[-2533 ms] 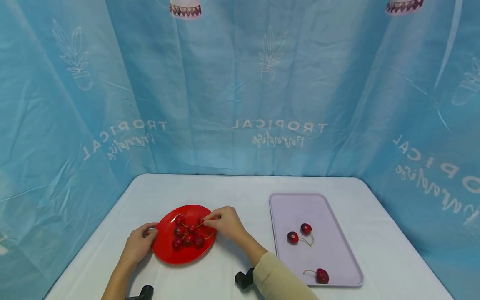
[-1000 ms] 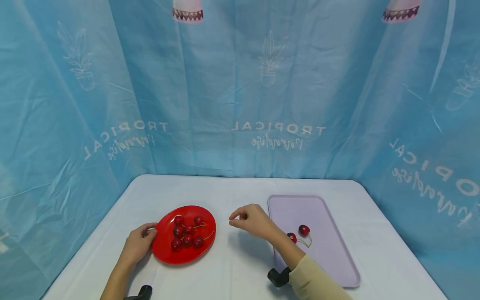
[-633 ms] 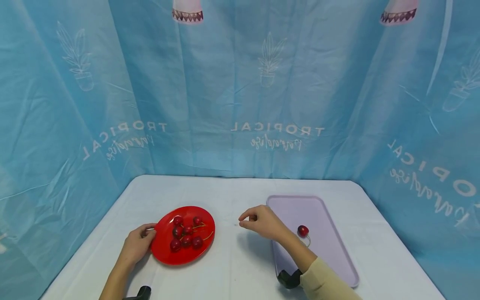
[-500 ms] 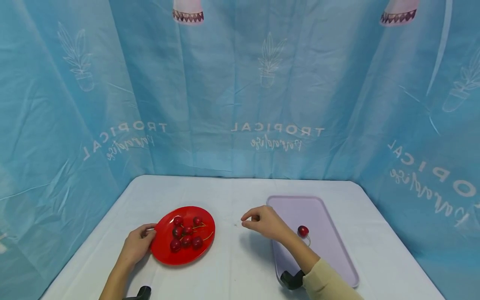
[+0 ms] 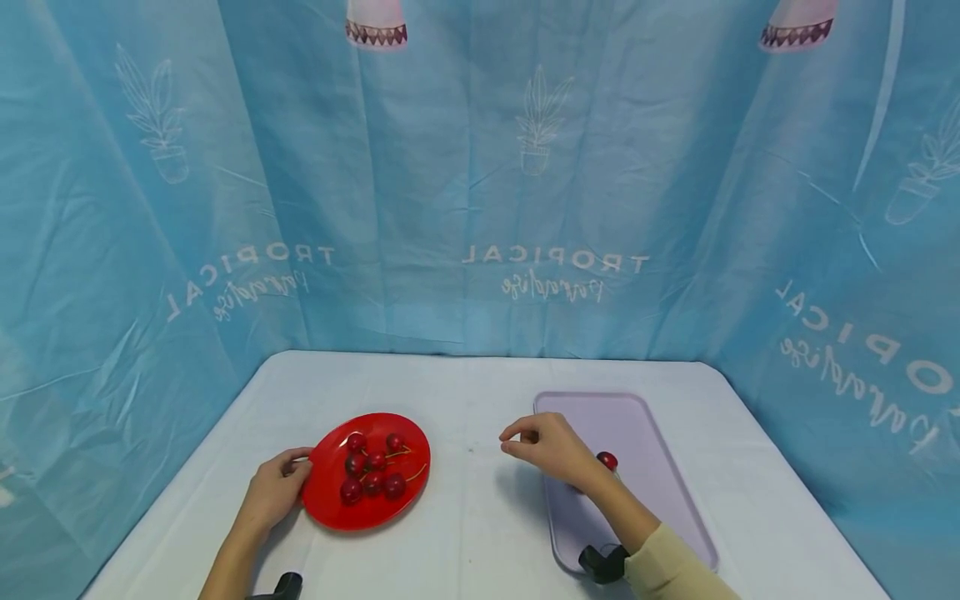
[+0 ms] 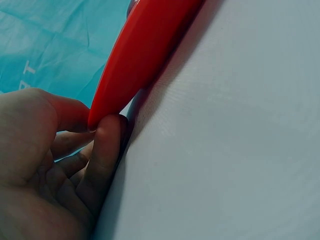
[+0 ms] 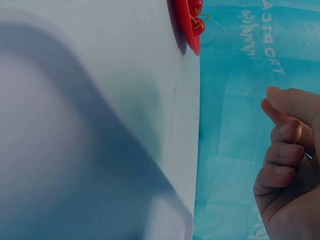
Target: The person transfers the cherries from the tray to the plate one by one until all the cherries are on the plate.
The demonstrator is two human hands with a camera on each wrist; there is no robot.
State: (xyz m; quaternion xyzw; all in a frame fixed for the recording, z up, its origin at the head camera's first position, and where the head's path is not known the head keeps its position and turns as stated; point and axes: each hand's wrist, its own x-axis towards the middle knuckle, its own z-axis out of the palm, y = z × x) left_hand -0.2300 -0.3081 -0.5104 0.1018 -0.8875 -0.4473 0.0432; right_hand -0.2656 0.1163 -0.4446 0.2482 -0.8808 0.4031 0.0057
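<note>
My left hand (image 5: 276, 492) pinches the left rim of a round red plate (image 5: 360, 518). In the left wrist view, the thumb and fingers meet on the plate edge (image 6: 130, 65), which is tilted in that view. Several dark red cherries (image 5: 372, 482), some with stems, lie on the plate. My right hand (image 5: 547, 446) hovers over the left edge of a pale lilac tray (image 5: 652, 517), fingers loosely curled and holding nothing. In the right wrist view, thumb and index finger stand out from the other bent fingers (image 7: 282, 152). Beside the right wrist a cherry (image 5: 607, 460) shows on the tray.
A white-covered table (image 5: 487, 383) carries plate and tray. Blue printed curtains (image 5: 405, 167) enclose its back and sides. Black wrist mounts sit on both forearms, the right one (image 5: 603, 565) over the tray's near left corner. The right forearm hides part of the tray.
My right hand has released a cherry's stem on the plate and moved right, away from it, to the tray's edge. The left hand keeps its grip on the rim.
</note>
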